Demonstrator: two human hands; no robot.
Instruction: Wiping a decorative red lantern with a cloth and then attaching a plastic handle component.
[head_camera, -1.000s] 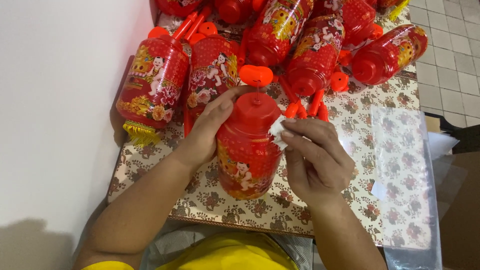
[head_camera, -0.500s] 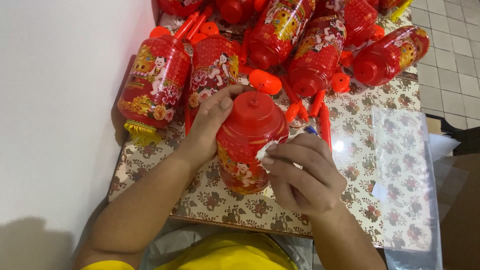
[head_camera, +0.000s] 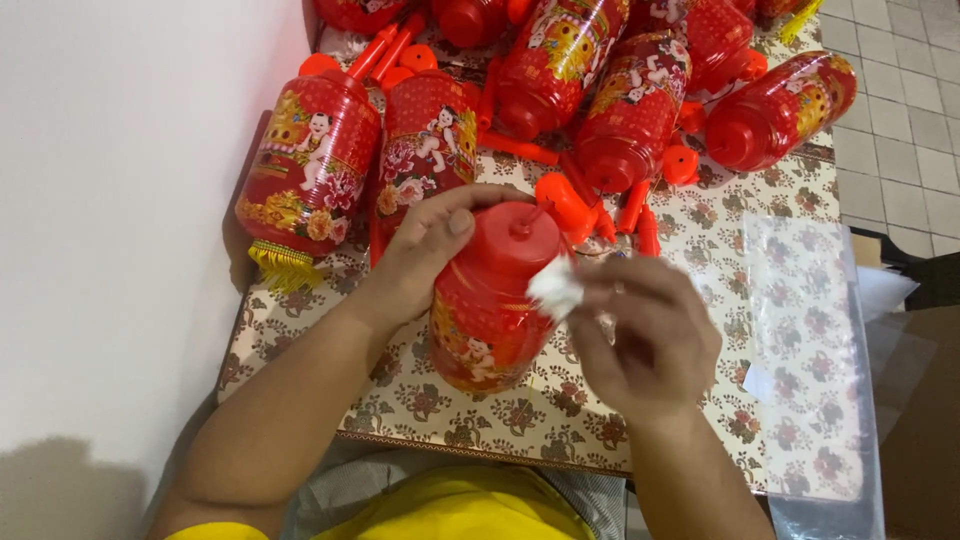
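Red lantern (head_camera: 485, 300) in left hand (head_camera: 420, 255), right hand (head_camera: 640, 335) beside

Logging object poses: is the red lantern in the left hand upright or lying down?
Roughly upright, tilted slightly: the red lantern has its cap end uppermost, gripped by the left hand.

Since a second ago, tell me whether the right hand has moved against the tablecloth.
Yes. The right hand with its white wad has slid toward the person, down the red lantern, away from the loose orange pieces on the tablecloth.
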